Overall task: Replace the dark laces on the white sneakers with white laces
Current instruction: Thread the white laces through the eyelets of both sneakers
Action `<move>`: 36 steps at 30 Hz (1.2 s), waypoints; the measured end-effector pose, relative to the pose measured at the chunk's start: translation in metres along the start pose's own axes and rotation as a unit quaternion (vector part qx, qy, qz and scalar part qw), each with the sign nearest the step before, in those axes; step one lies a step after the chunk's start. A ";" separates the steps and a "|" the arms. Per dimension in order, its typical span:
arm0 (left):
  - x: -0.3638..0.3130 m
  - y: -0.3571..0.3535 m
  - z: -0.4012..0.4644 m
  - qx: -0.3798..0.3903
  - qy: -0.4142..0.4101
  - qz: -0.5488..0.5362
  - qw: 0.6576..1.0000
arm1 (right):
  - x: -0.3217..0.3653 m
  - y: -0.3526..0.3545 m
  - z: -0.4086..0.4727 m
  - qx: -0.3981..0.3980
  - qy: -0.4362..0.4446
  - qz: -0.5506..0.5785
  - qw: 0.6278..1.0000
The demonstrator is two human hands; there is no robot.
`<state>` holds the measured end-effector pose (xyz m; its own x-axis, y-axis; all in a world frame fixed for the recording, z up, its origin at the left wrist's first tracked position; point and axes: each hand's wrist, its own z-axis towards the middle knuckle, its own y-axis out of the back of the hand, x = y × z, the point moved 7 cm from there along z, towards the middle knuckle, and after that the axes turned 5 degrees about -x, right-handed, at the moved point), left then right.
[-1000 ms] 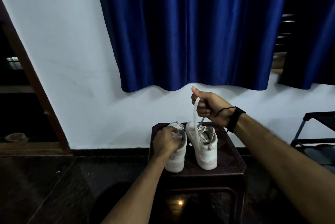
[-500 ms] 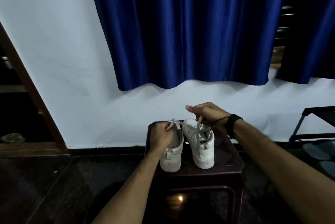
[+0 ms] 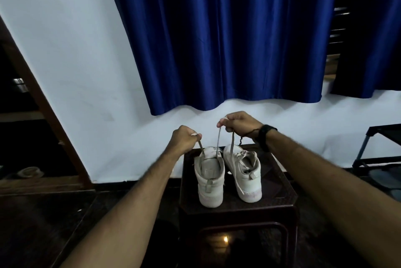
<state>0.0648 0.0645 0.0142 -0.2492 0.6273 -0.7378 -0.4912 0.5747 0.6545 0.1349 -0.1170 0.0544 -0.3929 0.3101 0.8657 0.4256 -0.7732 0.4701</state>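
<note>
Two white high-top sneakers stand heels toward me on a dark brown stool [image 3: 280, 194]. Above the left sneaker [image 3: 210, 183], my left hand [image 3: 183, 140] pinches one end of a pale lace [image 3: 49, 148]. My right hand [image 3: 240, 125] is raised over the gap between the shoes and pinches the lace's other end [image 3: 218, 143], pulled taut up from the left sneaker. A second strand [image 3: 232, 144] hangs from that hand down over the right sneaker [image 3: 245, 174]. The eyelets are hidden from here.
A white wall and a blue curtain [image 3: 227, 35] stand right behind the stool. A wooden door frame [image 3: 43, 102] is at left with a sandal [image 3: 28, 172] beyond it. A dark metal rack [image 3: 382, 148] stands at right. The floor is dark.
Both hands have risen from the shoes. My left hand left the left sneaker's collar and now holds a lace end up; my right hand lifted its lace ends higher.
</note>
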 end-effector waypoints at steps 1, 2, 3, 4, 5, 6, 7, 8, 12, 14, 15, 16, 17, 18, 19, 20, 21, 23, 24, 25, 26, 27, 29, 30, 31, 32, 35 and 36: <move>-0.005 0.008 0.003 -0.006 0.003 0.007 1.000 | 0.008 0.000 0.002 0.007 0.000 -0.016 1.000; -0.010 0.015 0.005 -0.012 0.008 0.008 1.000 | 0.015 0.000 0.004 0.012 -0.004 -0.031 0.999; -0.015 0.021 0.007 -0.011 0.011 0.016 1.000 | 0.019 0.000 0.006 0.012 -0.011 -0.043 0.999; -0.021 0.025 0.008 0.000 0.010 0.024 1.000 | 0.023 0.000 0.008 0.011 -0.015 -0.049 0.999; -0.028 0.028 0.008 0.010 0.009 0.019 1.000 | 0.028 0.000 0.009 0.011 -0.017 -0.055 0.998; -0.035 0.031 0.008 0.016 0.012 -0.008 1.000 | 0.032 0.000 0.010 0.013 -0.015 -0.054 0.998; -0.042 0.034 0.008 0.014 0.019 -0.048 0.999 | 0.035 -0.001 0.012 0.013 -0.015 -0.049 0.999; -0.049 0.039 0.011 0.000 0.020 -0.085 0.996 | 0.039 0.000 0.013 0.009 -0.014 -0.034 0.999; -0.080 0.063 0.020 -0.041 0.007 -0.179 0.983 | 0.049 0.013 0.020 -0.035 -0.020 -0.008 0.999; -0.096 0.074 0.023 -0.045 -0.005 -0.199 0.979 | 0.052 0.021 0.025 -0.055 -0.018 -0.013 0.998; -0.102 0.077 0.025 -0.043 -0.009 -0.199 0.979 | 0.055 0.025 0.027 -0.064 -0.014 -0.006 0.998; -0.107 0.080 0.027 -0.041 -0.009 -0.193 0.980 | 0.060 0.029 0.029 -0.071 -0.012 0.007 0.997; -0.111 0.083 0.028 -0.037 -0.004 -0.188 0.981 | 0.066 0.031 0.029 -0.071 -0.011 0.020 0.997; -0.114 0.085 0.029 -0.029 0.006 -0.186 0.982 | 0.072 0.033 0.031 -0.058 -0.012 0.025 0.998; -0.116 0.086 0.029 -0.013 0.018 -0.190 0.981 | 0.078 0.032 0.031 -0.036 -0.016 0.021 0.999; -0.121 0.087 0.029 0.009 0.025 -0.194 0.981 | 0.085 0.033 0.030 -0.013 -0.020 0.008 1.000; -0.127 0.088 0.028 0.034 0.026 -0.190 0.981 | 0.092 0.033 0.028 0.009 -0.022 -0.011 1.000; -0.142 0.094 0.024 0.075 0.007 -0.148 0.986 | 0.102 0.036 0.028 0.045 -0.024 -0.052 0.997; -0.150 0.099 0.023 0.083 -0.007 -0.125 0.989 | 0.107 0.040 0.028 0.052 -0.022 -0.053 0.997; -0.158 0.106 0.022 0.084 -0.020 -0.112 0.990 | 0.114 0.044 0.029 0.049 -0.023 -0.044 0.998; -0.165 0.113 0.022 0.083 -0.030 -0.108 0.990 | 0.118 0.050 0.031 0.040 -0.025 -0.038 0.998; -0.170 0.118 0.022 0.085 -0.037 -0.109 0.990 | 0.122 0.055 0.031 0.029 -0.028 -0.042 0.998; -0.179 0.125 0.018 0.094 -0.046 -0.111 0.988 | 0.129 0.067 0.031 0.016 -0.039 -0.039 0.998; -0.182 0.127 0.015 0.097 -0.051 -0.114 0.987 | 0.133 0.072 0.030 0.016 -0.044 -0.028 0.998; -0.184 0.127 0.013 0.098 -0.057 -0.120 0.986 | 0.136 0.076 0.028 0.019 -0.046 -0.024 0.998; -0.184 0.125 0.011 0.098 -0.064 -0.126 0.985 | 0.140 0.080 0.027 0.022 -0.043 -0.037 0.998; -0.182 0.115 0.006 0.124 -0.082 -0.174 0.973 | 0.154 0.087 0.020 0.045 -0.013 -0.118 0.992; -0.181 0.111 0.005 0.136 -0.083 -0.199 0.967 | 0.157 0.087 0.019 0.055 -0.008 -0.131 0.990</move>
<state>0.0597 0.0174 0.2212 0.0629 0.3910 -0.9182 -0.2778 0.8906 0.3602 0.1255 -0.1255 0.2350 -0.4891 0.5015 0.7137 0.3979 -0.5999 0.6942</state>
